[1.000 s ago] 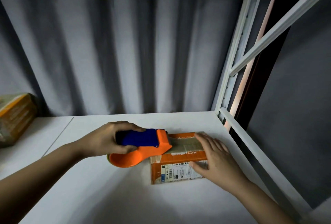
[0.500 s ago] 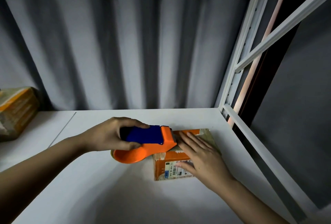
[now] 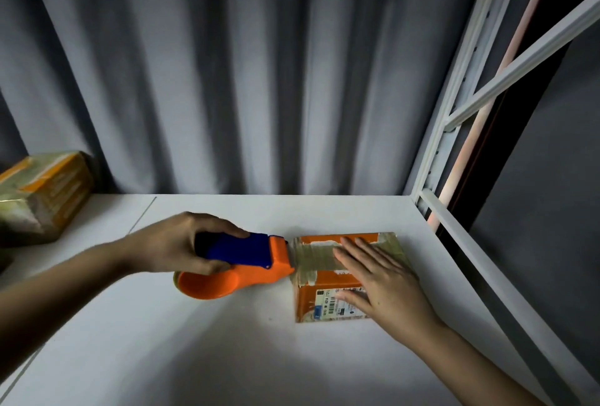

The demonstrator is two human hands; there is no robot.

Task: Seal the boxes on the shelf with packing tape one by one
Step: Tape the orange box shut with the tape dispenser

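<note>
Box (image 3: 328, 295) sits flat on shelf (image 3: 227, 340), right of centre, near the right rail (image 3: 487, 263). Tape strip (image 3: 316, 256) runs across its top. Right hand (image 3: 386, 282) lies flat on box top, over the tape. Dispenser (image 3: 246, 263) in left hand (image 3: 172, 245), just left of box, nose at its left edge. Second box (image 3: 42, 194) far left, back, well apart. Curtain (image 3: 227, 65) behind shelf.

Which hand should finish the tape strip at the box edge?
Left. The left hand already grips the tape dispenser at the box's left edge; the right hand lies flat on the box, likely steadying it.
</note>
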